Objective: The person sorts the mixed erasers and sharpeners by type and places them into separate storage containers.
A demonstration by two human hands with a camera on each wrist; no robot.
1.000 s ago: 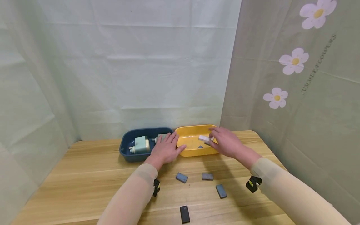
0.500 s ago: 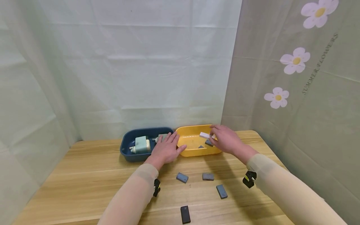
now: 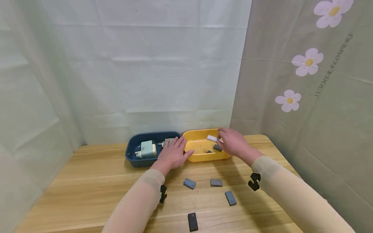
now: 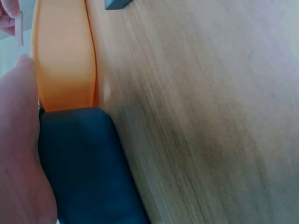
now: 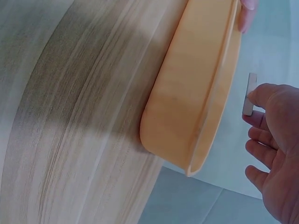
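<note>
Over the yellow tub (image 3: 208, 158), my right hand (image 3: 235, 143) pinches a small white rectangular block (image 3: 212, 138) between thumb and index finger. The right wrist view shows that block (image 5: 250, 94) held above the tub's rim, the other fingers loosely bent. Two dark grey-blue blocks lie inside the tub, one (image 3: 217, 147) near my right fingers. My left hand (image 3: 172, 156) rests with straight fingers across the meeting rims of the yellow tub and the navy tub (image 3: 140, 163). A pale green squarish bottle (image 3: 147, 149) and a greyish one (image 3: 170, 141), partly covered by my left fingers, lie in the navy tub.
On the wooden table (image 3: 87, 184) in front of the tubs lie a blue block (image 3: 189, 183), a grey block (image 3: 216, 183), another blue-grey block (image 3: 230, 198) and a black block (image 3: 193, 221). Light curtains (image 3: 157, 71) hang behind the table and at both sides.
My right hand has lifted slightly with the white block, and its forearm has swung left. More of the dark block beneath it shows. The left hand stays on the rims.
</note>
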